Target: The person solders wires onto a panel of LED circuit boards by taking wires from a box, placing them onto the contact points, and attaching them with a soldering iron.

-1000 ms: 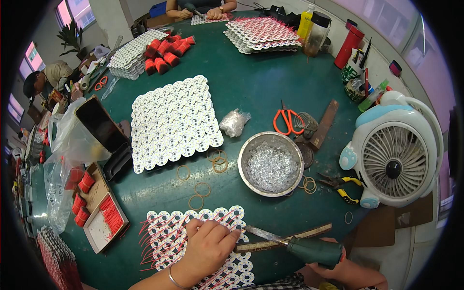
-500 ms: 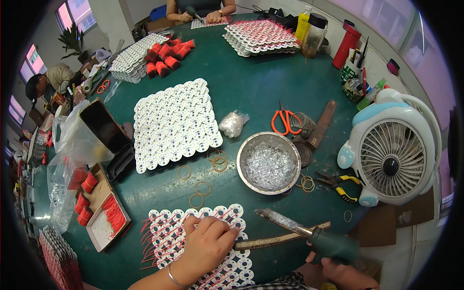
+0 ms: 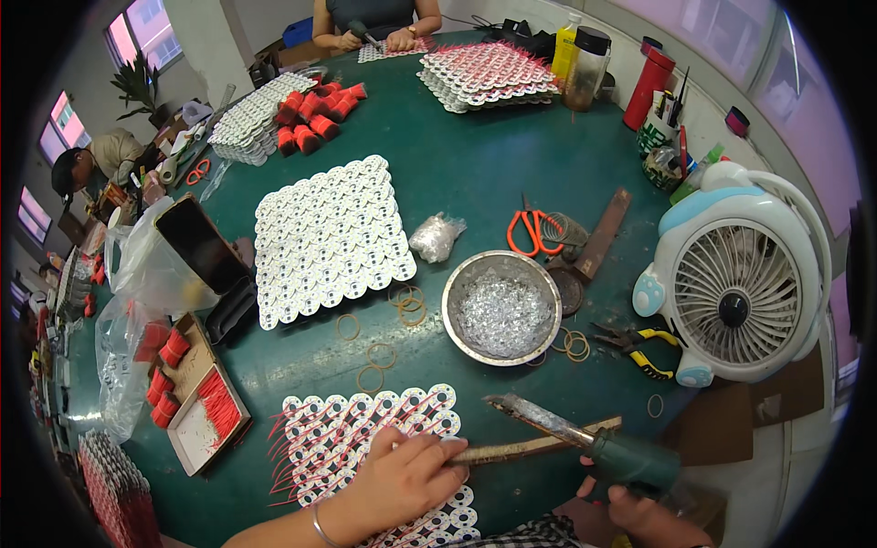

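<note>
A panel of white round circuit boards (image 3: 320, 429) lies at the near edge of the table, rows of thin red wires across it. My left hand (image 3: 402, 484) rests over its middle right part, fingers bent and drawn together. Its fingertips reach the left end of a narrow worn strip (image 3: 530, 446); what they pinch, if anything, is hidden. At the lower right my right hand (image 3: 639, 511) is closed round the green handle of a soldering iron (image 3: 630, 461). The iron's silvery, solder-crusted tip points up and left, above the strip, toward the metal bowl.
A metal bowl (image 3: 448, 315) of silvery bits stands beyond the iron. Nearby lie pliers (image 3: 649, 352), orange-handled scissors (image 3: 525, 233) and rubber bands (image 3: 411, 306). A fan (image 3: 731, 274) stands right; a box of red wires (image 3: 196, 438) left. Another panel stack (image 3: 333, 242) lies ahead. A person works across the table.
My left hand has shifted slightly right and down, its fingertips now over the strip's left end. The iron stays nearly in place. The whole view has shifted a little.
</note>
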Demonstrator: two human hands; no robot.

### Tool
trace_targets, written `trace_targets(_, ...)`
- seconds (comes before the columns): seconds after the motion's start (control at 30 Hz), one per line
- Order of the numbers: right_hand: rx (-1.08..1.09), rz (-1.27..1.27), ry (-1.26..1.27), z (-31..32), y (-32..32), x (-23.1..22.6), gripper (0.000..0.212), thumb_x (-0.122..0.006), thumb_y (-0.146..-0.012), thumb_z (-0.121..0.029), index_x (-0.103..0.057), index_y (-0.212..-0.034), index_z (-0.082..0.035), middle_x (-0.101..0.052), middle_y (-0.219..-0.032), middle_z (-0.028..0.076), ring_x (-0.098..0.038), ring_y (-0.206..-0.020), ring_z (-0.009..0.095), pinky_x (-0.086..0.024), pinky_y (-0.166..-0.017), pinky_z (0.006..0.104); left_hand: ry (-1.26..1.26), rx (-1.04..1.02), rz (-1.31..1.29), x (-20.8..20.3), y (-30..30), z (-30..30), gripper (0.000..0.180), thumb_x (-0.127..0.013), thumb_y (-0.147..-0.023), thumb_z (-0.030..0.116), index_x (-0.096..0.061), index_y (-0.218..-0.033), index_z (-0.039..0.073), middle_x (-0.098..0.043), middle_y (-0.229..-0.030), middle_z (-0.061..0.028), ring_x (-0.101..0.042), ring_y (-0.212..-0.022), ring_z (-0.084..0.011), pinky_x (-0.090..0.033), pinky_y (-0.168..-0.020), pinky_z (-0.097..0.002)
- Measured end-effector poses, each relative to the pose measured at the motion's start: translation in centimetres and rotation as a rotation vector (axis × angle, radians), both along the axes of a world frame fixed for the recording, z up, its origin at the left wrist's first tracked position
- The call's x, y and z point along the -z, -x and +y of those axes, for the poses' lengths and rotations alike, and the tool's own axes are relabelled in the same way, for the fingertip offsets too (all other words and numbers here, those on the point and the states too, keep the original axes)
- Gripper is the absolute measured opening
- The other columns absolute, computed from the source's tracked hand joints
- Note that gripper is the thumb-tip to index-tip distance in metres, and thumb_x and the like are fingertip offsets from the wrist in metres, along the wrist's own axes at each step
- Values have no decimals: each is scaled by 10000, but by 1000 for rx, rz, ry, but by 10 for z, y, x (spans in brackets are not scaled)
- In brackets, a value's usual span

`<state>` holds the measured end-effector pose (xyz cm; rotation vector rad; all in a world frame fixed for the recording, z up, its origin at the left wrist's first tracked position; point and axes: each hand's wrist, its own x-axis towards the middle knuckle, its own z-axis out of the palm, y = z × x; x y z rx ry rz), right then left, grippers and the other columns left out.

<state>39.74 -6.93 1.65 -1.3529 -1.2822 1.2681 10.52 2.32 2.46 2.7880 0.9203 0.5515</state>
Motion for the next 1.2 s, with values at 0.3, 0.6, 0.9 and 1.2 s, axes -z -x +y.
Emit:
trace_targets(0.3, -59, 114, 156, -23, -22, 24, 707, -507, -867, -558, -460, -1219, 53, -622, -931, 144, -572, -631, 161, -449, -575, 274, 70, 31, -45, 17, 8, 61, 112, -651, -704, 162, -674, -811, 184, -624, -1072, 2, -561, -943, -175, -353, -804, -376)
trace_targets(0.6, -164, -92, 280, -22, 8, 32, 442, -614, -851, -270, -546, -1164, 34, -649, -956, 129, -618, -749, 180, -493, -692, 293, 84, -460, -140, 13, 3, -16, 171, -752, -622, 116, -678, -756, 194, -520, -707, 68, -511, -735, -148, -277, -730, -369)
trace_targets(0.9, -249, -438, -280, -22, 27, 26, 316, -659, -838, -88, -597, -1126, 26, -667, -987, 125, -648, -837, 169, -513, -754, 294, 23, -460, -188, 30, 3, -20, 148, -741, -608, 134, -670, -727, 184, -529, -669, 70, -520, -719, -130, -295, -745, -369)
trace_targets(1.2, -292, -514, -318, -18, 31, 21, 304, -629, -837, -113, -615, -1116, 7, -658, -1034, 141, -638, -918, 203, -496, -812, 314, 32, -453, -227, 29, 3, -20, 134, -744, -614, 151, -666, -719, 182, -528, -677, 75, -515, -721, -130, -295, -749, -372)
